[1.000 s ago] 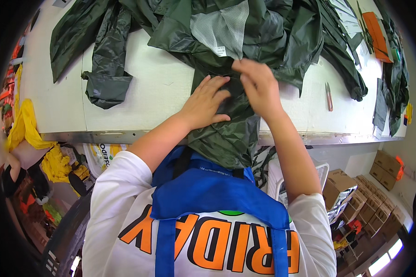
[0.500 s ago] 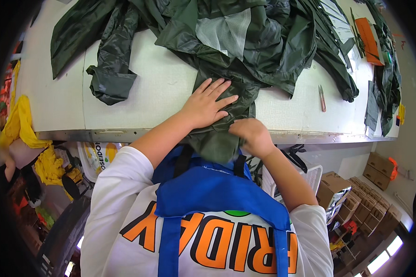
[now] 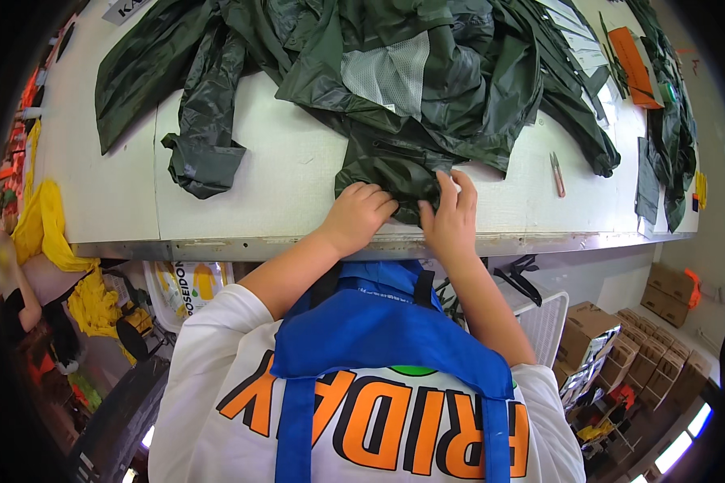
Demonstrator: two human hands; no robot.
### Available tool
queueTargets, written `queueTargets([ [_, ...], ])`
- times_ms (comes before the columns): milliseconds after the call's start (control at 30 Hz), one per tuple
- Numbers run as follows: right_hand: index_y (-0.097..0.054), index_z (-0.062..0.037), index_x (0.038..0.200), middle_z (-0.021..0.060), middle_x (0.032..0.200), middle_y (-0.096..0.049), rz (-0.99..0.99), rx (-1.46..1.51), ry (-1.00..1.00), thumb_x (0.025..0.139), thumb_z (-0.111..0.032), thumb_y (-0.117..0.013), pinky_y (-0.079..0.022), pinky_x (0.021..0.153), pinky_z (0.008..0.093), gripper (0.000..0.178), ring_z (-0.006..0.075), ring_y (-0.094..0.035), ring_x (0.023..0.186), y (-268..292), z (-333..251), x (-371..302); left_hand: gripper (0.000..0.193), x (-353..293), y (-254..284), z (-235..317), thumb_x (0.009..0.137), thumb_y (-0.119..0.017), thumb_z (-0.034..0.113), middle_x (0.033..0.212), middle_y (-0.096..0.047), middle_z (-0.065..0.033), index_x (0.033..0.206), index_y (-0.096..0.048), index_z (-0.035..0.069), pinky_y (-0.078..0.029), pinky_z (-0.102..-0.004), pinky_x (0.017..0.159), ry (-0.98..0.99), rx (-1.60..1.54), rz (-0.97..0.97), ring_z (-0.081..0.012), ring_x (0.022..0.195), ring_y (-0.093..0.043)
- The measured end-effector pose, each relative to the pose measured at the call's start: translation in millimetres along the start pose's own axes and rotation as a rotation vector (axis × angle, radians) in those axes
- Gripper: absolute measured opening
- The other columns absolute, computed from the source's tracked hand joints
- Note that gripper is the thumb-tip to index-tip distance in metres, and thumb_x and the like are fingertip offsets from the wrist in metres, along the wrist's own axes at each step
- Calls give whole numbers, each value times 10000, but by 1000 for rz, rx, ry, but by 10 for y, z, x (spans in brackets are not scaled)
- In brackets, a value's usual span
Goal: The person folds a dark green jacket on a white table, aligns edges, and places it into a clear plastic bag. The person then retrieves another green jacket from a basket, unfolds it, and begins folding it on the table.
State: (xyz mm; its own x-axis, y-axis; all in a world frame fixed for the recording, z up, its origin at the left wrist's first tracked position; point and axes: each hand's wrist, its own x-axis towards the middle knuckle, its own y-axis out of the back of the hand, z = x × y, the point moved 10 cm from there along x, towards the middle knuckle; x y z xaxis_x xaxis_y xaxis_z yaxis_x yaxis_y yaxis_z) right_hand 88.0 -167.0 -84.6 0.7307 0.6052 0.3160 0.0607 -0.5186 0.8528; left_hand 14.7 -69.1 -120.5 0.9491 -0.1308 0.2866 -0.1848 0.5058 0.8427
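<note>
A dark green jacket (image 3: pixel 471 97) of thin shiny fabric is spread over the white table, with a pale mesh panel (image 3: pixel 391 76) showing on it. Its near part (image 3: pixel 395 173) lies bunched and folded close to the table's front edge. At the left side of that bunch, my left hand (image 3: pixel 358 213) has its fingers curled onto the fabric. My right hand (image 3: pixel 453 213) is at the right side, fingers apart, the thumb and fingertips against the fabric's edge. A crumpled sleeve (image 3: pixel 205 161) lies to the left.
Small snips (image 3: pixel 557 175) lie on the table (image 3: pixel 298 161) to the right. An orange box (image 3: pixel 635 68) and more dark green fabric (image 3: pixel 675 153) are farther right. Yellow fabric (image 3: pixel 44 217) hangs at the left. Cardboard boxes (image 3: pixel 588 338) are stacked below right; part of another person shows at far left.
The flap that hung over the table edge now lies folded up on the table. My left hand went from flat to curled; my right hand moved up beside the fold, its fingers spreading.
</note>
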Motion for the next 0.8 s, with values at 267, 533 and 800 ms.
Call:
queueTargets([
  [267, -579, -99, 1143, 51, 1029, -585, -281, -43, 233, 740, -184, -707, -436, 840, 384, 431, 232, -567, 954, -343, -151, 130, 170, 389, -333, -692, 885, -566, 154, 778, -639, -169, 1001, -475, 70, -457, -499, 641, 447, -294, -345, -402, 741, -611],
  [533, -663, -28, 937, 149, 831, -627, -311, 349, 49, 774, -150, -685, -478, 720, 399, 205, 339, -596, 801, -589, 325, 347, 277, 613, 310, 42, 771, -655, 153, 960, -620, -72, 1030, -598, 73, -412, -427, 898, -40, 115, 121, -252, 1020, -566],
  [800, -651, -38, 992, 142, 922, -660, -229, 397, -359, 822, -132, -653, -506, 743, 367, 194, 322, -638, 844, -512, 970, 616, 225, 769, -170, -494, 810, -625, 143, 843, -650, -64, 1024, -581, 84, -447, -378, 819, 57, -122, -216, -247, 822, -629],
])
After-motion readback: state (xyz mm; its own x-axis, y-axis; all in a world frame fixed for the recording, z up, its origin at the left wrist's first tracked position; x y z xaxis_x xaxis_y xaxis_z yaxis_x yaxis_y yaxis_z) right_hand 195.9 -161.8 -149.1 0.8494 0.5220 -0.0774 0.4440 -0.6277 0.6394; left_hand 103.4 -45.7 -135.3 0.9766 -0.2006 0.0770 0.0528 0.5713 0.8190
